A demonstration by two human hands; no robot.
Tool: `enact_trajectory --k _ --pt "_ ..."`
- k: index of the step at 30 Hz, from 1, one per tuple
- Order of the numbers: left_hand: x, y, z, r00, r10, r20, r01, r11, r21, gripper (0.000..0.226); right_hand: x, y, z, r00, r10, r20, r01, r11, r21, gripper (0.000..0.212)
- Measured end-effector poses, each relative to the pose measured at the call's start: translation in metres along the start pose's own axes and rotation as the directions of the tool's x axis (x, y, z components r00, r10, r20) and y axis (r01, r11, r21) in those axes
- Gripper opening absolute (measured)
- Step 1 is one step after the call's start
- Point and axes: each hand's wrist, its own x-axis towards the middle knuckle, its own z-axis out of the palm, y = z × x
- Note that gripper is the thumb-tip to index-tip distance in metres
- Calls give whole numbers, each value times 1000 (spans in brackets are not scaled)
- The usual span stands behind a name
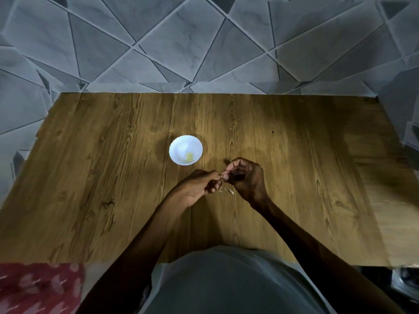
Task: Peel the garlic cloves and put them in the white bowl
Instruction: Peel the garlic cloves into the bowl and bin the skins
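A small white bowl (179, 147) with a scalloped rim stands on the wooden table (113, 177), with a pale yellow peeled clove (189, 157) inside. Just below and right of it, my left hand (199, 186) and my right hand (246, 177) meet fingertip to fingertip. Between them they pinch a small garlic clove (222, 177), mostly hidden by the fingers. A few scraps of pale garlic skin (230, 191) lie on the table under the hands.
The table's far edge meets a grey floor with a geometric tile pattern (204, 41). A red patterned cloth (38, 288) shows at the lower left beside my grey shirt. A small dark speck (272, 132) sits on the wood at the right.
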Motion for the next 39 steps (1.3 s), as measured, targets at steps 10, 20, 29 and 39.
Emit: enact_trajectory --k 10,20,29,39 --pt "5 -10 4 983 156 -94 -136 973 185 20 1 -5 -6 959 261 113 -282 924 258 19" --pt "2 -11 5 964 250 -91 -213 931 297 20 2 -13 -12 898 361 253 -433 831 349 23" --pt "1 -11 0 970 229 -79 -209 956 208 19 6 -16 -11 835 465 294 -550 709 441 24" --pt "8 -16 -3 978 187 -87 -162 957 240 20 7 -14 -9 762 553 338 -645 599 475 18"
